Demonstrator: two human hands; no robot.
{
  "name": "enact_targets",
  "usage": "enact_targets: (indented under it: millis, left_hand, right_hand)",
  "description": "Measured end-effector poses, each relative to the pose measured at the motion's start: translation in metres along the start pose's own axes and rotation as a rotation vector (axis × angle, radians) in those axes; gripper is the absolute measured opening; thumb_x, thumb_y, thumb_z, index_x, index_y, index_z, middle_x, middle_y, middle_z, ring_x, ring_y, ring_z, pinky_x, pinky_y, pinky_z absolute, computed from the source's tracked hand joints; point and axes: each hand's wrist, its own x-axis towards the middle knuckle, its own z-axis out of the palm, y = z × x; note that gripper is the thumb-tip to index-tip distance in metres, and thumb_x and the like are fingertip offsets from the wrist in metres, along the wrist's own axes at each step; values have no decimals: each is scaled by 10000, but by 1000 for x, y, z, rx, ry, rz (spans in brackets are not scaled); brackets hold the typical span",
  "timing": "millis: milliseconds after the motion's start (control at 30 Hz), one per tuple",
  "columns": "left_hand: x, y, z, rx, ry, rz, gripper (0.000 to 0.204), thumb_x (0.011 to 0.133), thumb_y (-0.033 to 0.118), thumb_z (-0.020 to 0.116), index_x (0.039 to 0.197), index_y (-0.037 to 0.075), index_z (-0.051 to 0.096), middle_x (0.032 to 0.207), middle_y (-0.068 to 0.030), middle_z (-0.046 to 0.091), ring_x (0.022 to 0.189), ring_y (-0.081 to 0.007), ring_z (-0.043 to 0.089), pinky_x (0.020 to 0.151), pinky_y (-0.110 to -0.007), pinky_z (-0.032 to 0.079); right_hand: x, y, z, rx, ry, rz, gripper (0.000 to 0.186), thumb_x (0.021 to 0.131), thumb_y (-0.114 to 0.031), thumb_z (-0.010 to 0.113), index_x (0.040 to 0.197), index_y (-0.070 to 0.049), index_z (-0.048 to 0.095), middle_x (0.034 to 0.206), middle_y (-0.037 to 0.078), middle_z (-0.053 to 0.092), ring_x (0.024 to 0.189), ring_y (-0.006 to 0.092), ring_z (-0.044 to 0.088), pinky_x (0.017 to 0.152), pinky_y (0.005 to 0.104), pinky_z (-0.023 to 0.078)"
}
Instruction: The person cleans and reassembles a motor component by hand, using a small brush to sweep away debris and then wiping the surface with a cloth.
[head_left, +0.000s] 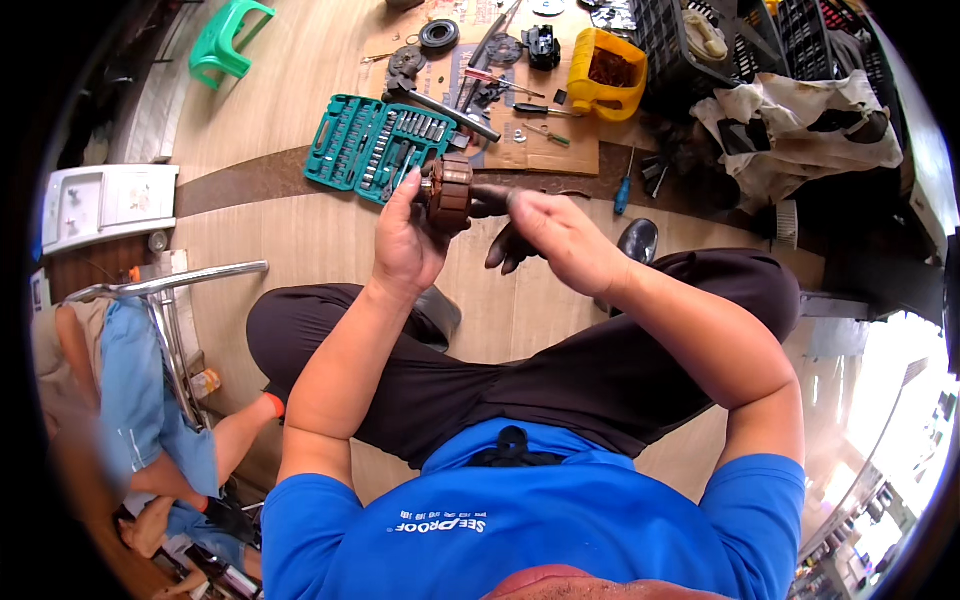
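Observation:
My left hand [408, 245] is closed round a copper-brown, drum-shaped rotor [453, 190] with slotted sides. The thumb lies along its left, where a short metal end shows; the fingers behind it are mostly hidden. My right hand [570, 238] comes in from the right with blackened fingers apart and holds nothing. Its index finger reaches to the rotor's right face; whether it touches, I cannot tell. Just beyond the rotor, a teal socket set case [340, 140] lies opened flat on the floor, with rows of sockets and bits inside.
Cardboard [570, 155] beyond holds screwdrivers, a metal bar and dark round parts. A cut yellow jug [608, 75] stands by black crates [690, 60]. A blue screwdriver [622, 195] lies near my right shoe [638, 240]. A green stool [228, 45] stands far left; another person [140, 390] sits left.

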Motion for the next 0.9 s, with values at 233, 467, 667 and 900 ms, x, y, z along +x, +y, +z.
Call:
enact_targets:
  millis: [233,467,667,900]
  left_hand:
    - [0,0,9,-53,-8,-79,589,998,470,302,1251,1,552,1137,-167,649,1070,-280,626,961,-397,483]
    - [0,-5,14,-125,31,-111,569,1000,461,304,1244,11,550,1155,-157,636,1092,-288,610,988,-419,474]
    - [2,-9,14,-69,96,-123,540,996,499,304,1229,91,570,1123,-94,652,1035,-237,623,897,-397,506]
    - [-2,-6,13,-150,-5,-168,577,992,525,275,1235,90,565,1151,-115,638,1059,-259,610,918,-417,493]
  right_hand:
    - [-12,1,15,-1137,-74,-326,689,885,-265,653,1431,5,331,1226,210,526,1023,352,601,862,404,505]
    - [-10,-6,14,-1289,-109,-226,729,840,-247,691,1434,-22,333,1223,179,526,1009,354,597,845,414,504]
    - [-10,3,8,-1319,-33,-360,631,847,-243,661,1388,-31,415,1097,180,569,906,345,641,795,416,527]
    - [-8,-1,10,-1338,-48,-329,634,861,-247,647,1403,-30,402,1052,175,572,883,343,640,777,415,529]
